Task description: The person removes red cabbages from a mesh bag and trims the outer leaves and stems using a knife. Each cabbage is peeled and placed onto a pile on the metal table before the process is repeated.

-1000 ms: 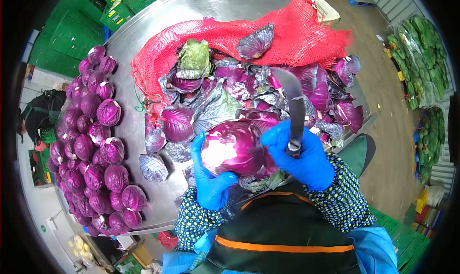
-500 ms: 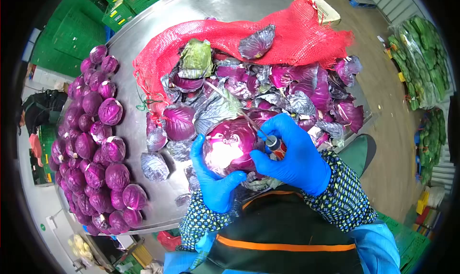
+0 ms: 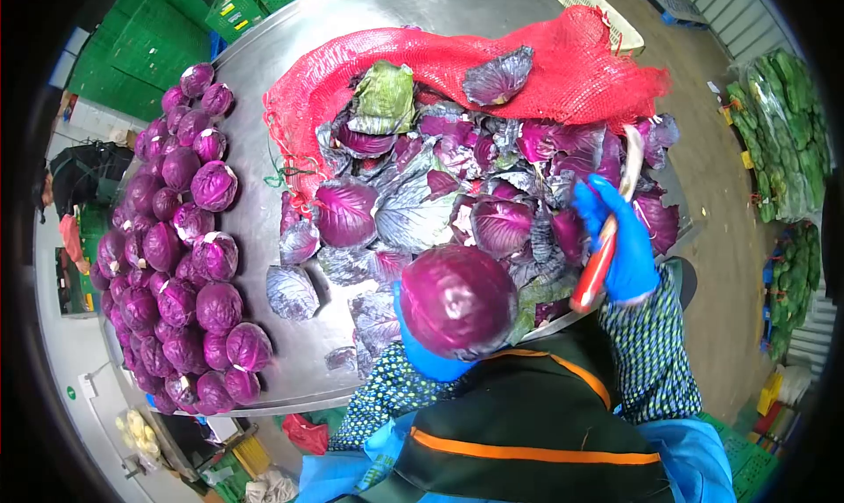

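Observation:
A round, glossy red cabbage (image 3: 459, 299) rests in my left hand (image 3: 428, 359), whose blue glove shows below and left of it; most of the fingers are hidden under the head. My right hand (image 3: 626, 244), also gloved in blue, grips a knife (image 3: 596, 270) with a red handle, its pale curved blade pointing up and away. Loose purple leaves (image 3: 501, 223) lie heaped on the metal table (image 3: 255, 134) beyond both hands. Behind them stretches a red mesh sack (image 3: 563, 59) with a single dark leaf (image 3: 498, 76) on top.
Many red cabbages (image 3: 180, 301) are piled along the table's left side. Green crates (image 3: 132, 54) stand at the back left, a pale crate (image 3: 615, 19) at the far edge. Bagged green vegetables (image 3: 778, 134) are on the right.
The knife and my right hand have moved right, away from the cabbage. The cabbage has come nearer my body and been turned, its smooth purple side now up. More leaves lie beyond it.

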Demonstrator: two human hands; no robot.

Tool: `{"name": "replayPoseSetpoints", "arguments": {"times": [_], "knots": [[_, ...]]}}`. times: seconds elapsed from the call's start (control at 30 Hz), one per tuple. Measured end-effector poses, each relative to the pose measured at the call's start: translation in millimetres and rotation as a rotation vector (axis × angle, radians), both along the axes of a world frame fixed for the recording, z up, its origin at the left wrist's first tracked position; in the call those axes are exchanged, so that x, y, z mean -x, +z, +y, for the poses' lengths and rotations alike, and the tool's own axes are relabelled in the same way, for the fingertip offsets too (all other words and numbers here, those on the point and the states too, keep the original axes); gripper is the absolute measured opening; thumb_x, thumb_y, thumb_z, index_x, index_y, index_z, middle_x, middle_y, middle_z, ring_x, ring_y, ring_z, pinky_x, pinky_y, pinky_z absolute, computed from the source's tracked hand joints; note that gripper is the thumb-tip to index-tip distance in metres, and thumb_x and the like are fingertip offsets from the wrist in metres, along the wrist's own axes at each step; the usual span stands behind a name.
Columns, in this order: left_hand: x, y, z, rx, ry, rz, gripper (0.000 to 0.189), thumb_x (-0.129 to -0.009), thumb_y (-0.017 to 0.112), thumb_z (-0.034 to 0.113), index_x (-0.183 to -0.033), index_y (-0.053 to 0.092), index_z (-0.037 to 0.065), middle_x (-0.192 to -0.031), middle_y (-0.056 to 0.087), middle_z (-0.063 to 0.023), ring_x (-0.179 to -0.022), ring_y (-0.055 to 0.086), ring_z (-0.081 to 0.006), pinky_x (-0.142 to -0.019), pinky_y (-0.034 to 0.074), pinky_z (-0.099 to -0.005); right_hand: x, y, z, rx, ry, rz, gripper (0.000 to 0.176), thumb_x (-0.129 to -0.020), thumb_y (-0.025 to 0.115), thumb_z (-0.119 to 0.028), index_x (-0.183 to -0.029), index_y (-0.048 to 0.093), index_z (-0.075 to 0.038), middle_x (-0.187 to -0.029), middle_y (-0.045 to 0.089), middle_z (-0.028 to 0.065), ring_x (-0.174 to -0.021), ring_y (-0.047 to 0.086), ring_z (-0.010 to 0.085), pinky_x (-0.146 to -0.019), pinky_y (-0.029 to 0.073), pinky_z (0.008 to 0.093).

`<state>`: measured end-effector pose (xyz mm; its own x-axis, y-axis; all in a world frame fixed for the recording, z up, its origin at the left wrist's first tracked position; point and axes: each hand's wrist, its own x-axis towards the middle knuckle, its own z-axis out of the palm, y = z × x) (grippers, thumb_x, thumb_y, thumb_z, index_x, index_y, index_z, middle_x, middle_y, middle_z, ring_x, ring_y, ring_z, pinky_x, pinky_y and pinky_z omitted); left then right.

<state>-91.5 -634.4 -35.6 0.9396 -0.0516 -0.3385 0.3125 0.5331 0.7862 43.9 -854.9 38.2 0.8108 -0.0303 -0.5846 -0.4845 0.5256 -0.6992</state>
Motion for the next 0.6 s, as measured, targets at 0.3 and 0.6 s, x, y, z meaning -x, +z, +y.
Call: {"name": "replayPoseSetpoints", "arguments": {"times": [0.3,0.6], "knots": [[-10,66,-21,-0.160,0.158,0.041,0.095,-0.064,0.078,0.004,-0.138,0.018,0.004,-0.136,0.031,-0.0149,-0.121,0.040,-0.0258,-0.099,0.039,-0.0389,75,-3,25,0.291,0.646,-0.426,0.043,-0.083,0.059,-0.002,-0.123,0.045,-0.002,-0.111,0.053,0.0099,-0.097,0.052,0.0148,-0.084,0.044,0.0286],[-6,57,-19,-1.024,0.182,-0.310,0.098,-0.056,0.086,0.017,-0.132,0.027,0.001,-0.126,0.035,-0.0155,-0.119,0.038,-0.0281,-0.101,0.034,-0.0370,70,21,4,0.891,0.983,-1.036,0.048,-0.079,0.052,0.001,-0.126,0.050,-0.012,-0.097,0.056,0.0095,-0.083,0.059,0.0229,-0.066,0.050,0.0299]]}}
